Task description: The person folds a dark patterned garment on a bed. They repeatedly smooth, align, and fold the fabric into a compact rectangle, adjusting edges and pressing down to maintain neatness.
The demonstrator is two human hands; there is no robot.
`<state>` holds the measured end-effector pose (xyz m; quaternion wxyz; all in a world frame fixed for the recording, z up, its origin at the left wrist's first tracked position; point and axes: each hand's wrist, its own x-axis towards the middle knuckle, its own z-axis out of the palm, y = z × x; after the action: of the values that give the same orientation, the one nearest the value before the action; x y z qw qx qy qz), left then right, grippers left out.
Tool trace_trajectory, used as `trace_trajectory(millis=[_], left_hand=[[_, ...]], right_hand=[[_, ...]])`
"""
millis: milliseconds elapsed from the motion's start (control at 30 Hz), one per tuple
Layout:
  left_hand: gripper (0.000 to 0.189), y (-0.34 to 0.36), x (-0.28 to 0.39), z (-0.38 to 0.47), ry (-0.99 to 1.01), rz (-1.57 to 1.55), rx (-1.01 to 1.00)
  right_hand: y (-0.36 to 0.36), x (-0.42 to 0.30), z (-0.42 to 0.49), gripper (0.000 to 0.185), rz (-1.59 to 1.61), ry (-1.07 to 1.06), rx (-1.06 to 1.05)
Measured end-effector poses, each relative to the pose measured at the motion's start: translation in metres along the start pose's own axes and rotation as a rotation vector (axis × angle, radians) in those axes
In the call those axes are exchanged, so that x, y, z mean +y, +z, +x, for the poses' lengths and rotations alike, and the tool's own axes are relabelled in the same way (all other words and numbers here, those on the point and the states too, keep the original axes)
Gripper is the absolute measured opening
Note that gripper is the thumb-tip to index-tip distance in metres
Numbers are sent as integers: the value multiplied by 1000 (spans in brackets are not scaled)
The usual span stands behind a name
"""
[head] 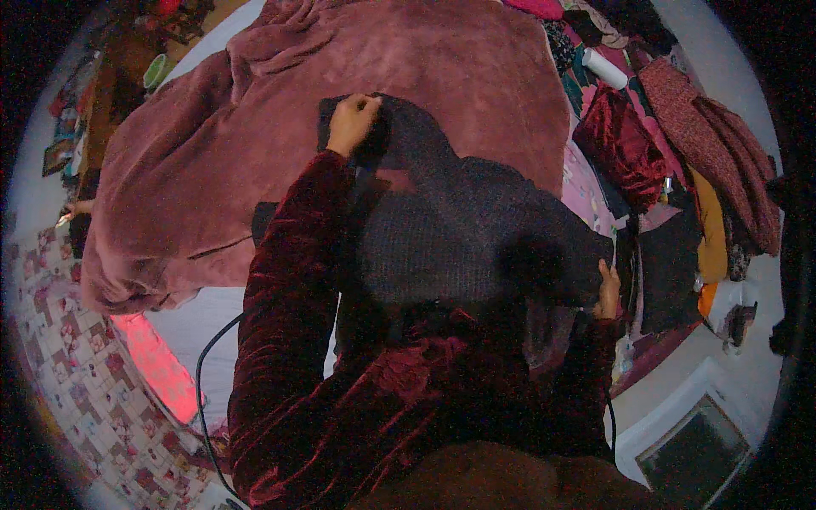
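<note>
A dark grey knitted garment [433,248] is spread in front of me over a dusty-pink plush blanket [497,95]. My left hand [354,124] is curled closed on the garment's far left part, the fingers bunched at its edge. Out at the right, my right hand [607,294] grips the garment's outer edge, with part of the fingers hidden by the cloth. Both arms wear burgundy velvet sleeves. A shadow darkens the garment near the right hand, so its folds there are hard to make out.
Along the right lie piled clothes, a burgundy velvet bundle [621,150], a white cylinder [604,68] and a reddish knit [707,140]. A black cable [203,363] hangs at my left. Another person's hand [78,208] shows at the far left, above the patterned floor [95,382].
</note>
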<state>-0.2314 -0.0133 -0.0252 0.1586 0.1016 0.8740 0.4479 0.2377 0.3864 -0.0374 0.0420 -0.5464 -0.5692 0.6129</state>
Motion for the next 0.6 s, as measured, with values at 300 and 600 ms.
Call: trace_trajectory(millis=[300, 600], left_hand=[[51, 21, -16, 25, -93, 38, 67], [29, -24, -86, 25, -16, -122, 302]], right_hand=[[8, -10, -16, 57, 45, -17, 37], [24, -33, -35, 55, -5, 114, 211]])
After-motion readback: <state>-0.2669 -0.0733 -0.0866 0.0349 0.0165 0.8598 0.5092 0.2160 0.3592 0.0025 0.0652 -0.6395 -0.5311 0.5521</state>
